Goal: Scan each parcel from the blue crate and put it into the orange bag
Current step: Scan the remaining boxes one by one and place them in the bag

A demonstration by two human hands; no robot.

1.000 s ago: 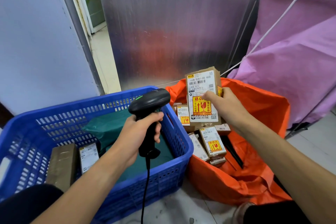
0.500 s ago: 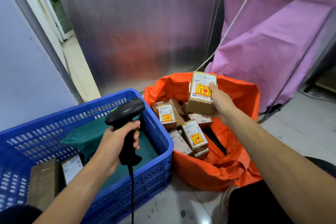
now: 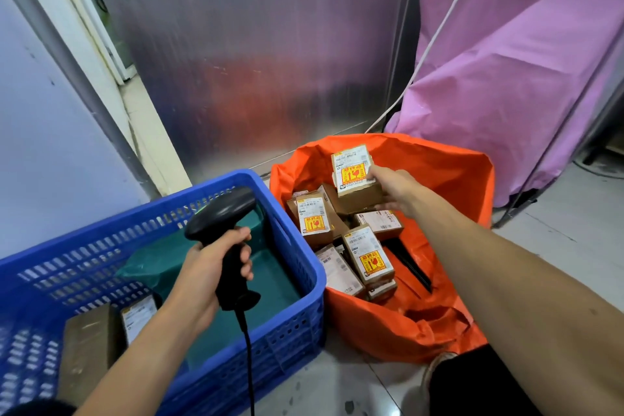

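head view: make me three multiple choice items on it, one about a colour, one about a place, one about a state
1. The plastic mailer lying in the blue plastic crate is: A) dark green B) white C) red
2. The brown cardboard parcel in the right hand is: A) inside the crate B) over the open orange bag C) beneath the crate
3. The left hand: A) hangs open B) grips the black handheld scanner C) presses the crate's rim
Answers: 1 A, green plastic covers the crate's bottom; 2 B, it hangs over the bagged parcels; 3 B, fingers curl round the handle.
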